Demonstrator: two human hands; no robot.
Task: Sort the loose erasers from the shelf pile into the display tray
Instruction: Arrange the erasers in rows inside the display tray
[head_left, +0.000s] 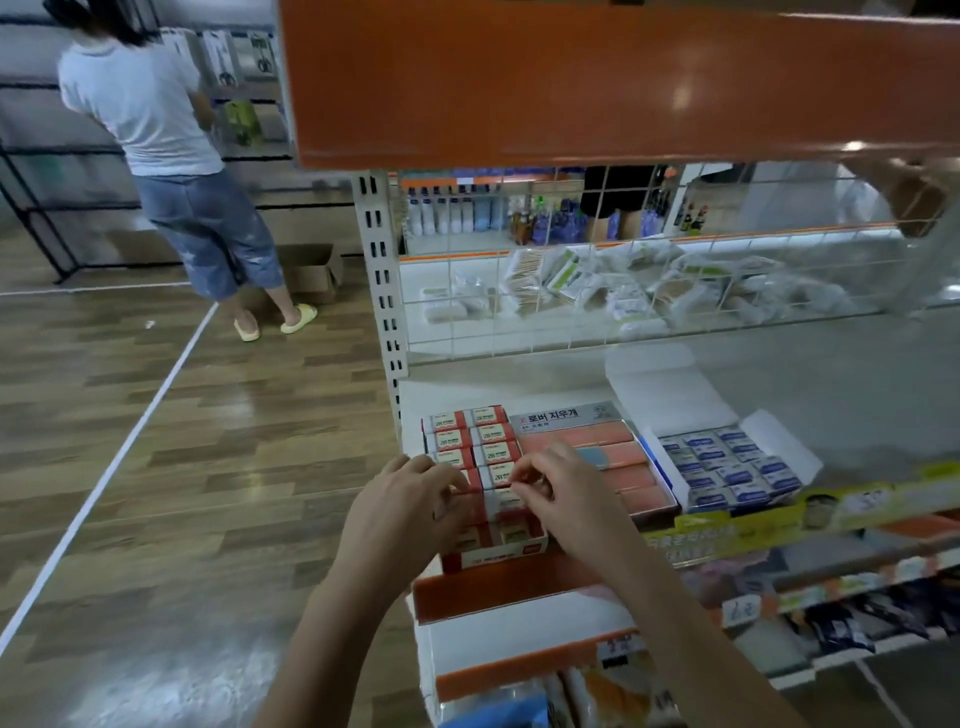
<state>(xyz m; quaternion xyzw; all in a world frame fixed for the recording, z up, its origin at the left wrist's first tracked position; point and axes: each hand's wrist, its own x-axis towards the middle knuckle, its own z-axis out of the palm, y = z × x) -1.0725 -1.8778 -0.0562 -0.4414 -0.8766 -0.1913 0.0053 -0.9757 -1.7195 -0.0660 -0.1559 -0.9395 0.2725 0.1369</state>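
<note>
Erasers (491, 453) in red-and-white sleeves fill the display tray (501, 555) at the shelf's left end in the head view; the left hand (410, 506) curls its fingers on the left column while the right hand (553, 483) pinches one small eraser over the right. Seat it squarely in line, I judge. A pink-eraser box (597, 457) crowds just right, a blue-eraser box (727, 462) beyond.

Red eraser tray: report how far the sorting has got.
Done: the red display tray already holds two columns of red-and-white erasers along most of its length. In hand: both hands, left hand and right hand, work at the tray's near rows, fingers curled among the erasers. Left: no loose pile is visible, so the remainder cannot be judged.
</note>
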